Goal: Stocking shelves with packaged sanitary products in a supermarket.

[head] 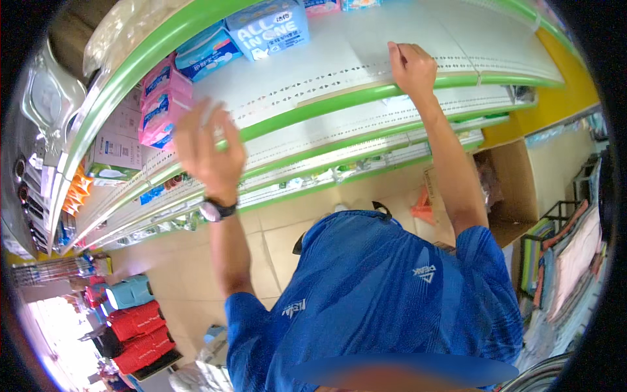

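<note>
My left hand (210, 147), wearing a wristwatch (218, 209), is blurred by motion in front of the shelf edge. Its fingers are apart, and no held item shows. Close beside its fingertips are stacked pink packs of sanitary pads (159, 117); whether they touch cannot be told. My right hand (414, 68) is curled into a loose fist over the front of the white metal shelf (352, 54), with nothing visible in it. Toward the shelf's back left stand a teal-blue pack (208, 51) and a large light-blue pack (268, 29) with printed writing.
Green edge strips (318, 110) front several shelf tiers, with goods on the lower ones. An open cardboard box (514, 186) stands on the right, near folded textiles on a rack (568, 259). Red boxes (142, 333) are at lower left. Metal ladles (29, 196) hang at far left.
</note>
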A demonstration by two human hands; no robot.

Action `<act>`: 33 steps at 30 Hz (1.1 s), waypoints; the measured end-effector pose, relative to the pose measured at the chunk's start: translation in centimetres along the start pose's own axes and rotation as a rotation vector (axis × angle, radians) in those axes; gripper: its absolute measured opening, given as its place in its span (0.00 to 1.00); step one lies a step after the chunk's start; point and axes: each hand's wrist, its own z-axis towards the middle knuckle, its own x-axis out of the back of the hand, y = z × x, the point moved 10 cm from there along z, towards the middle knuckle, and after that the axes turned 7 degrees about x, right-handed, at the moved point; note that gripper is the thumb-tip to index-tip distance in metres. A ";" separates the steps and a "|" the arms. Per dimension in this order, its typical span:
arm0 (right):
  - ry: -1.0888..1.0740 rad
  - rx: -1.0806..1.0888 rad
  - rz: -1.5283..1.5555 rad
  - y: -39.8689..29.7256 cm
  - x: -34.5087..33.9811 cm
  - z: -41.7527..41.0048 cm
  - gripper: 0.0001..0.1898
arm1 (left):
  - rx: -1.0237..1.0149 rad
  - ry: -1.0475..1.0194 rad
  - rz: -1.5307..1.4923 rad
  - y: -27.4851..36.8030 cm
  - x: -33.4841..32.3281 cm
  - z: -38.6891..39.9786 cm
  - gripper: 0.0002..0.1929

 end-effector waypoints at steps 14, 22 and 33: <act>0.015 -0.018 0.008 0.8 -0.3 -0.6 0.14 | 0.187 -0.367 0.022 0.6 -7.6 -9.5 0.15; 0.011 -0.003 0.018 1.0 -0.6 -0.7 0.14 | 0.239 -0.307 0.019 -0.9 -6.3 -8.5 0.17; 0.000 0.004 0.010 1.2 -0.9 -0.8 0.15 | 0.259 -0.292 0.146 -3.5 -5.5 -8.6 0.08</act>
